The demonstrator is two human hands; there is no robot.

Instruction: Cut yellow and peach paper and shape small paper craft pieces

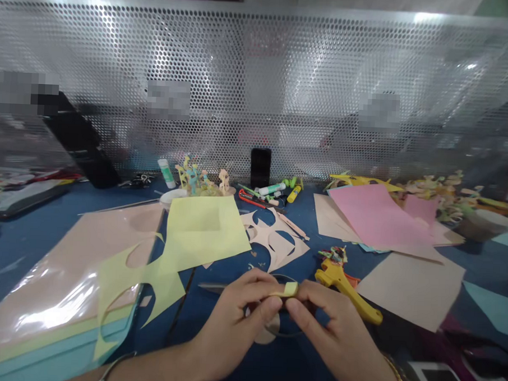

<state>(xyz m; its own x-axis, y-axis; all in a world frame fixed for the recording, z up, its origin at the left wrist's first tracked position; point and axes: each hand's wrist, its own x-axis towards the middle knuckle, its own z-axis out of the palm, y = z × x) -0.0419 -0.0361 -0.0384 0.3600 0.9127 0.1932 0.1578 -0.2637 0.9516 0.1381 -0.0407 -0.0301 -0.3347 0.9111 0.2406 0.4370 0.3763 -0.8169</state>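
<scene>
Between the fingertips of both hands is a small strip of yellow paper (290, 288), curled into a loop at its right end. My left hand (242, 316) pinches its left side with thumb and fingers. My right hand (332, 323) pinches the curled end. A grey pointed blade (211, 287) lies on the table beside my left hand, its other end hidden. Under the hands shows a pale rounded piece of paper (269, 329), partly covered. Right of my right hand lies a yellow-handled tool (352, 296) with colourful scraps at its far end.
Cut yellow paper (165, 288) and a yellow sheet (208, 228) lie left, by a plastic-wrapped paper pack (78, 250). Cream cut-outs (272, 242) lie ahead. Pink paper (381, 216) is at right. A phone (260, 165) stands before a perforated metal screen (263, 62), near glue sticks (272, 189).
</scene>
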